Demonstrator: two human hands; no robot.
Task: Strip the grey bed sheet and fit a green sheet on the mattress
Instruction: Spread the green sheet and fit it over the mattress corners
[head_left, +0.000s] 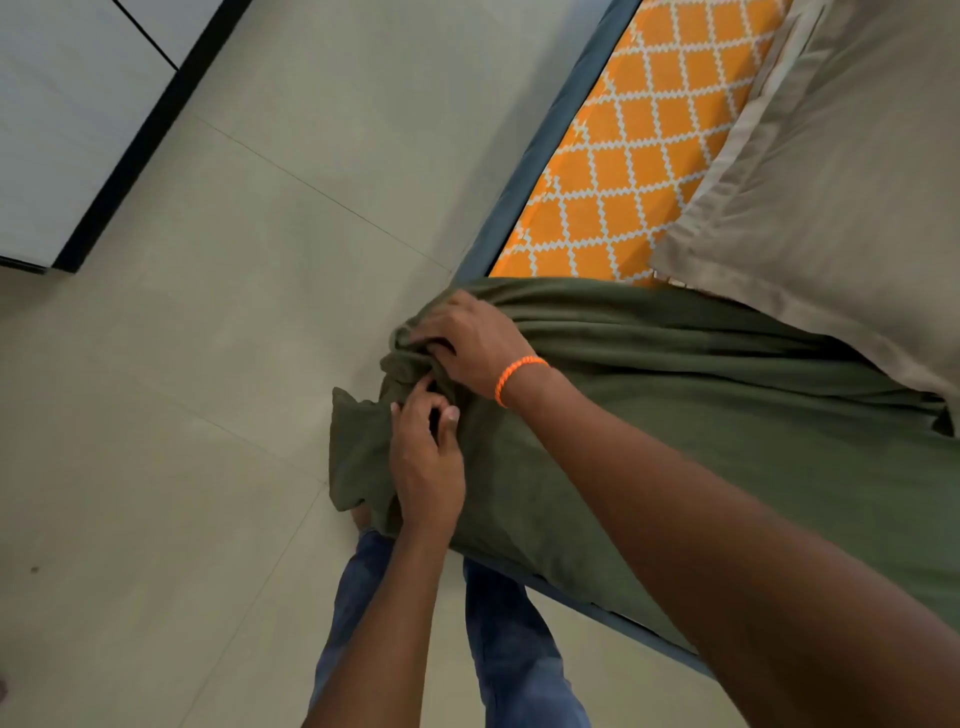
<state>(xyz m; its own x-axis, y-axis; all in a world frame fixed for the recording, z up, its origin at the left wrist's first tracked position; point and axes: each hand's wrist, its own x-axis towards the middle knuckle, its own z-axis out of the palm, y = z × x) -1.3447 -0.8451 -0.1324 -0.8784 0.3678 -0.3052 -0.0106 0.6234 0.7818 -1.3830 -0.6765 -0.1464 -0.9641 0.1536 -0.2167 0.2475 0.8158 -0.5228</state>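
The person's right forearm is closest to the camera and reaches across the bed. It has an orange band at the wrist. The right hand sits on top of the mattress corner, and its fingers are curled into a bunch of the green sheet, holding it tight. Just below it, the left hand comes up from the floor side. Its thumb and fingers pinch a fold of the same green sheet at the corner. The two hands almost touch. Under the arms are the person's legs in blue jeans, standing on the pale tiled floor.

The green sheet covers the near corner of the mattress and hangs a little over its edge, all wrinkled. Farther along, the mattress is bare, orange with a white diamond pattern, and sits in a blue-grey bed frame. A beige pillow lies on the mattress past the green sheet, with its near edge resting on the sheet. At the far left is a white cupboard with a black edge.
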